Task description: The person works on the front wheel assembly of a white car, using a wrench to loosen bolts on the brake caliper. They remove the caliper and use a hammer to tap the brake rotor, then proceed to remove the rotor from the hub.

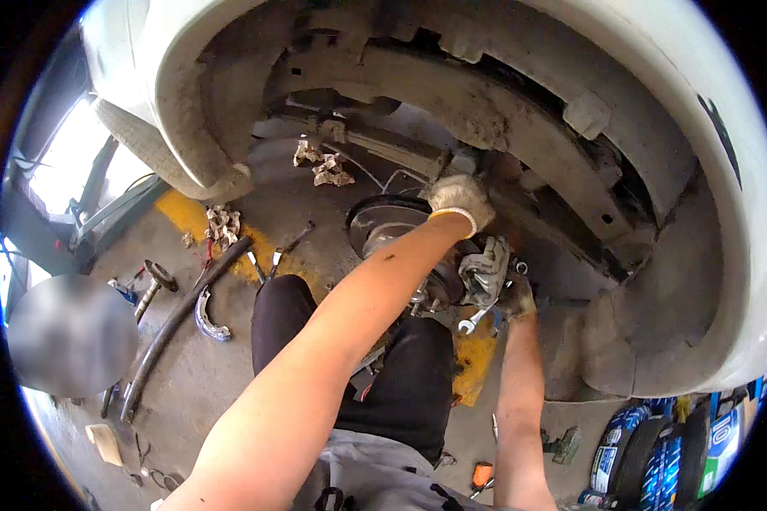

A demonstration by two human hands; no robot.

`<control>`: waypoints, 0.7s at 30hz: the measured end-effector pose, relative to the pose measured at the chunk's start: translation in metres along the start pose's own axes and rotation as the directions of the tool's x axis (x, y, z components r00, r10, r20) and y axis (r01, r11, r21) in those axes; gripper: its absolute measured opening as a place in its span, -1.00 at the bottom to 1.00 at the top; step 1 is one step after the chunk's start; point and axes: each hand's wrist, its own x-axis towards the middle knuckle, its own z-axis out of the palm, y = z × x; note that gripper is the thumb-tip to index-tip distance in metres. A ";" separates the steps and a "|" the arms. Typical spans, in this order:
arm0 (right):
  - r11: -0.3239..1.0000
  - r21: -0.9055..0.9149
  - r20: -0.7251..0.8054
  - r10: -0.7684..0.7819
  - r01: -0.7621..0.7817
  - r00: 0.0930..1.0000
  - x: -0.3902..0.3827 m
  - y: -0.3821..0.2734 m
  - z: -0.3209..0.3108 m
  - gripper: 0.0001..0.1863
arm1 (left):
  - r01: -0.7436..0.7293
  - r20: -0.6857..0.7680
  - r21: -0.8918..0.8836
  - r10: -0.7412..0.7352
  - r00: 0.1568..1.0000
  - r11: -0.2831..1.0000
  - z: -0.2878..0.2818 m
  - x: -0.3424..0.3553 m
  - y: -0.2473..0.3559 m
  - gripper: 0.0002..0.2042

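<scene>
- Brake disc (382, 223) bared inside the wheel arch (520, 128) of a white car, wheel off, hub facing the squatting person.
- Grey brake caliper (484, 271) just right of the disc, hanging at the hub's edge.
- Left hand (460, 201), in a white work glove, raised to the top of the disc near the suspension, fingers curled shut on something there; cannot tell what.
- Right hand (515, 298), in a dirty glove, pressed against the caliper from below, fingers wrapped round its lower part.
- Shiny wrench (472, 322) showing just under the right hand, touching the caliper area.
- Black-trousered knees (400, 366) beneath the hub.
- On the floor to the left: 1 long black bar (179, 328), 1 curved brake shoe (210, 317), crumpled rags (222, 223).
- Stacked tyres (656, 456) at the lower right.
</scene>
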 end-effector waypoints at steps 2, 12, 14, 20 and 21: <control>0.950 0.299 0.034 -0.102 0.088 0.994 -0.007 0.005 -0.002 -0.63 | -0.084 0.082 0.125 0.075 0.994 0.989 0.007 0.007 0.007 -0.66; 0.986 0.151 0.030 -0.080 0.075 0.996 -0.018 -0.016 0.012 -0.66 | -0.086 -0.050 0.010 0.087 0.995 0.996 0.008 0.009 0.001 -0.71; 0.921 0.382 0.153 0.013 -0.071 0.988 -0.060 -0.024 0.093 -0.64 | -0.051 -0.033 0.069 0.054 0.998 0.996 0.009 0.005 -0.016 -0.71; 0.982 0.152 -0.057 -0.107 0.115 0.993 -0.037 -0.019 0.010 -0.70 | 0.032 0.014 -0.126 -0.031 0.999 0.991 -0.004 -0.003 0.014 -0.71; 0.994 0.064 -0.010 -0.086 0.086 0.996 -0.039 -0.016 0.035 -0.70 | 0.041 -0.027 -0.097 -0.043 0.999 0.994 0.006 0.005 -0.005 -0.71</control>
